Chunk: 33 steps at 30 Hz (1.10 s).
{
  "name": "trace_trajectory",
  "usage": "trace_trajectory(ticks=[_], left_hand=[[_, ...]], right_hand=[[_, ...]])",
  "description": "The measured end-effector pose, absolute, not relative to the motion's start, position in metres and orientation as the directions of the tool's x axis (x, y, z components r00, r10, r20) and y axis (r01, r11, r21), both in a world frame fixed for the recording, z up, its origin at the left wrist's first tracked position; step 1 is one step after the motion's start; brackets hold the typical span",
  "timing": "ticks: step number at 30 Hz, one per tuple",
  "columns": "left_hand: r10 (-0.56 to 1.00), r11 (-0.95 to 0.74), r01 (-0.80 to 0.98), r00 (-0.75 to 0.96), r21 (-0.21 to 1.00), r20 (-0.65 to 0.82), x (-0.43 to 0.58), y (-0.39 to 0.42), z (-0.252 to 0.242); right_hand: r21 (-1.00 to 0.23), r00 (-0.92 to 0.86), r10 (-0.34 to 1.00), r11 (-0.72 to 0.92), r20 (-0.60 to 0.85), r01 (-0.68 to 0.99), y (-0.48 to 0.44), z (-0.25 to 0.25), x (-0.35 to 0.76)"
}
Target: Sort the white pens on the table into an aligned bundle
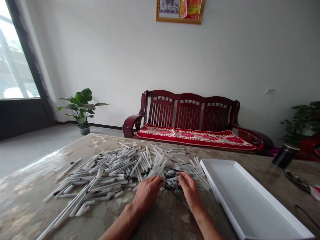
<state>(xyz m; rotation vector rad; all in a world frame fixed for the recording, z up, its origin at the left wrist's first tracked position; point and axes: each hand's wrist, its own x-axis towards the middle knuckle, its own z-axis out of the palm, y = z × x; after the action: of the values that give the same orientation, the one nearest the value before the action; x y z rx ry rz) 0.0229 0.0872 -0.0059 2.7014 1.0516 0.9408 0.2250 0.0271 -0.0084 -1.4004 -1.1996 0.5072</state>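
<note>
My left hand (148,190) is closed, its thumb and fingertips pinched on one end of a short white pen barrel (171,179). At the barrel's other end, the fingers of my right hand (189,189) are pinched together; the exact grip is too small to make out. Dark, thin pen parts (170,187) lie under and between both hands. Just beyond and to the left spreads a large heap of whitish pen barrels (120,163), many with black ends. More loose barrels (202,176) lie to the right of my right hand.
A shallow white box (250,196) stands at the right on the patterned table (22,200). A black canister (286,156) and a dark cable (297,180) are farther right. Behind the table are a red wooden bench (190,113) and a potted plant (82,106).
</note>
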Motion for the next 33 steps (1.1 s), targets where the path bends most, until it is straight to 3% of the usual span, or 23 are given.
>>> trace_trajectory(ticks=[4, 10, 16, 21, 27, 33], left_hand=[[0.622, -0.772, 0.57, 0.586, 0.281, 0.52, 0.0236, 0.0874, -0.0056], [0.641, -0.757, 0.577, 0.566, 0.306, 0.519, 0.0238, 0.0884, -0.0077], [0.623, -0.773, 0.562, 0.586, 0.294, 0.517, 0.0239, 0.0876, -0.007], [0.644, -0.757, 0.579, 0.579, 0.303, 0.501, 0.0229, 0.0889, -0.0077], [0.642, -0.76, 0.57, 0.585, 0.311, 0.496, 0.0241, 0.0876, -0.0062], [0.671, -0.736, 0.592, 0.569, 0.328, 0.476, 0.0242, 0.0886, -0.0084]], right_hand=[[-0.888, 0.395, 0.859, 0.135, 0.326, 0.44, 0.0272, -0.0104, 0.2266], [-0.922, 0.409, 0.844, 0.228, 0.348, 0.314, 0.027, -0.007, 0.2251], [-0.892, 0.407, 0.85, 0.147, 0.335, 0.428, 0.0265, -0.0099, 0.2261], [-0.916, 0.392, 0.846, 0.242, 0.36, 0.319, 0.0281, -0.0082, 0.2252], [-0.886, 0.424, 0.84, 0.132, 0.338, 0.445, 0.0274, -0.0084, 0.2253], [-0.918, 0.407, 0.848, 0.204, 0.339, 0.339, 0.0286, -0.008, 0.2262]])
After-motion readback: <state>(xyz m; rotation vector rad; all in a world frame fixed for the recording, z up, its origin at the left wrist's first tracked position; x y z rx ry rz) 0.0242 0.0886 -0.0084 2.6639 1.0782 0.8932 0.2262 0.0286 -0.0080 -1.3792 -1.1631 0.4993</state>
